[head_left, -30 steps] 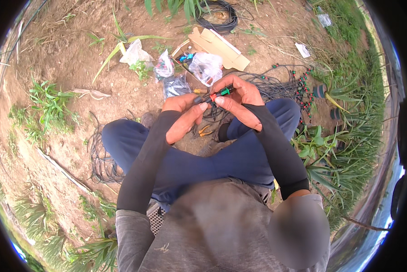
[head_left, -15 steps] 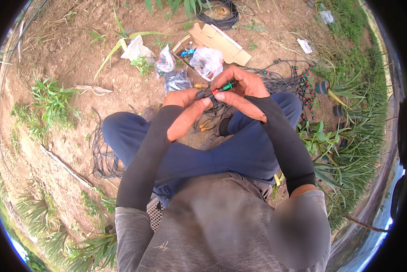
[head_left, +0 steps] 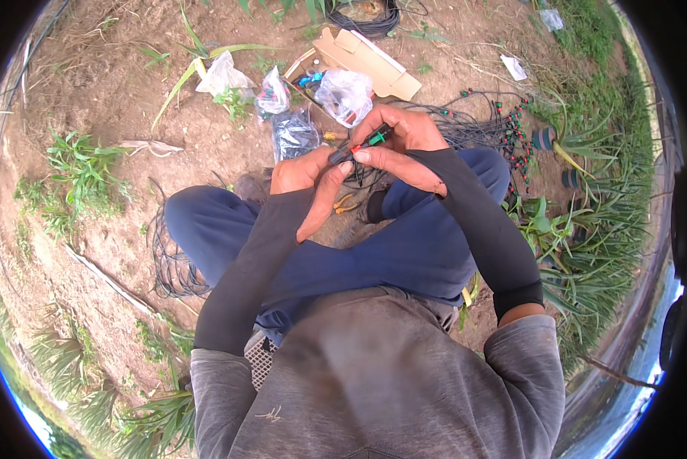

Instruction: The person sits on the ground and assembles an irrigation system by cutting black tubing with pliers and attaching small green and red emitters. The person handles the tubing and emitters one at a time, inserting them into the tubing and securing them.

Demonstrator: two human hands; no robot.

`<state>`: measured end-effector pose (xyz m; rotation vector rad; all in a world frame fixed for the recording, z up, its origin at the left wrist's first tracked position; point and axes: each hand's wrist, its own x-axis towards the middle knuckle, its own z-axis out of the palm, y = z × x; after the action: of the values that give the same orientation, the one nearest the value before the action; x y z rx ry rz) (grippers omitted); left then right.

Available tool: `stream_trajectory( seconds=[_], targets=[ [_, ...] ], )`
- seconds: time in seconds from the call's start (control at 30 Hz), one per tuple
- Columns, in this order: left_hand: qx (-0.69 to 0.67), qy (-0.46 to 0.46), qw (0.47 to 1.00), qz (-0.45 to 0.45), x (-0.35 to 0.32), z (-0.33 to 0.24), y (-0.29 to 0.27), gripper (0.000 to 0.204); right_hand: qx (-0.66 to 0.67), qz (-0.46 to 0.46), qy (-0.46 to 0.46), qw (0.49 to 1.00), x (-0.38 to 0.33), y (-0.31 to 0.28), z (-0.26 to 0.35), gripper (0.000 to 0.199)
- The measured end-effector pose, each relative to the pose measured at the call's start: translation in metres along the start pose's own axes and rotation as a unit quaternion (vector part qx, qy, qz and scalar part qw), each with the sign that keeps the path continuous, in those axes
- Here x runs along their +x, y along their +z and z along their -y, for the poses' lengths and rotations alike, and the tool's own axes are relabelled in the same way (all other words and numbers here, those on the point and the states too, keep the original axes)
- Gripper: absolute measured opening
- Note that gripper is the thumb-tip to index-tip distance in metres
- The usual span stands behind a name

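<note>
Above my crossed legs both hands meet on one small assembly. My left hand (head_left: 304,177) pinches a short black tube piece (head_left: 338,157) between thumb and fingers. A small red-and-green plastic fitting (head_left: 377,136) sits against it, gripped by the thumb and fingers of my right hand (head_left: 406,139). The red part lies at the joint between the hands; fingers partly cover it, so I cannot tell how far the pieces are pushed together. Thin black tubing hangs just below. On the ground beneath lie yellow-handled pliers (head_left: 346,204).
Past my hands are an opened cardboard box (head_left: 370,65), a clear plastic bag (head_left: 345,96) and a bag of black parts (head_left: 294,136). Black tubing with red and green fittings (head_left: 504,126) spreads to the right. Another coil (head_left: 173,256) lies left of my knee. Spiky plants (head_left: 588,252) stand at right.
My hands have stayed together on the pieces, shifting slightly; the right fingers and green fitting have tilted a little. My right arm has moved slightly outward, and the view has shifted a little.
</note>
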<state>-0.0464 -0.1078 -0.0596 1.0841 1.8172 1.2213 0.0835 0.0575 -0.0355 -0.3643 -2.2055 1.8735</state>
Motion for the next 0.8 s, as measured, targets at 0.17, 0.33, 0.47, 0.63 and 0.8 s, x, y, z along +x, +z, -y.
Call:
stream_trajectory(
  seconds=[0.17,0.33,0.47,0.63,0.8],
  targets=[
    [0.068,0.069,0.995,-0.022,0.005,0.002,0.001,0.017,-0.010,0.009,0.019,1.000,0.007,-0.004,-0.005,0.019],
    [-0.224,-0.060,0.969,0.089,0.024,0.021,-0.011,0.023,0.026,0.020,0.014,0.999,0.024,-0.005,-0.017,0.038],
    [-0.315,-0.113,0.939,0.075,0.048,0.042,-0.034,0.026,0.056,-0.064,-0.022,0.996,0.046,-0.014,-0.029,0.046],
    [-0.291,-0.090,0.952,0.026,0.093,0.073,-0.077,0.029,-0.111,-0.002,0.142,0.984,0.055,-0.015,-0.129,0.022],
    [-0.277,-0.083,0.957,-0.033,0.120,0.124,-0.117,0.027,-0.406,0.250,0.247,0.844,0.032,0.032,-0.315,0.019]
  ],
)
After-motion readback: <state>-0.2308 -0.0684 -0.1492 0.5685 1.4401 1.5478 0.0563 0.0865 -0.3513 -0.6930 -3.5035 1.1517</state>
